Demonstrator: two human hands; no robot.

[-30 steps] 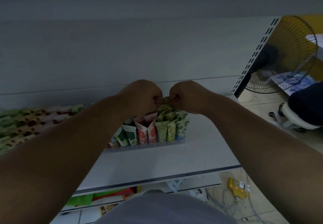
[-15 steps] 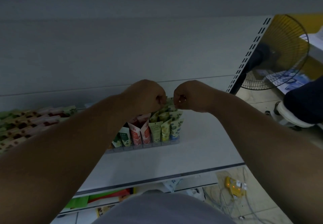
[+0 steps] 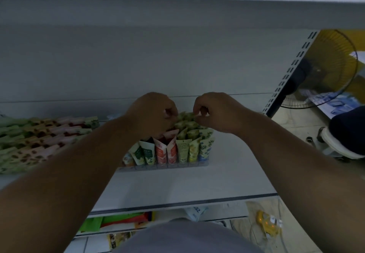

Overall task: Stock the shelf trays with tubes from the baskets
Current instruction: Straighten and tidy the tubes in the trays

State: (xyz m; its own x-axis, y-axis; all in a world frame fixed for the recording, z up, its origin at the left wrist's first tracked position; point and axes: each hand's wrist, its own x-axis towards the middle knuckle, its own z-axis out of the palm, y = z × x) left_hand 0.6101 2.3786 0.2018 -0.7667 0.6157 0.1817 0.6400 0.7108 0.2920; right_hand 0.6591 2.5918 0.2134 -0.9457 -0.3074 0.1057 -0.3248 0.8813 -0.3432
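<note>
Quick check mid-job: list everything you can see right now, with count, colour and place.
Upright tubes in clear tray: several rows, green, red, yellow, blue; shelf centre.
Flat-lying tubes: many, green and pink; shelf left.
White shelf: one; centre.
Yellow-caged fan: one; right, behind the shelf upright.
Yellow object among cables: one; floor, lower right.
Left hand: pinching tube tops at the tray's back.
Right hand: pinching a green tube top.
</note>
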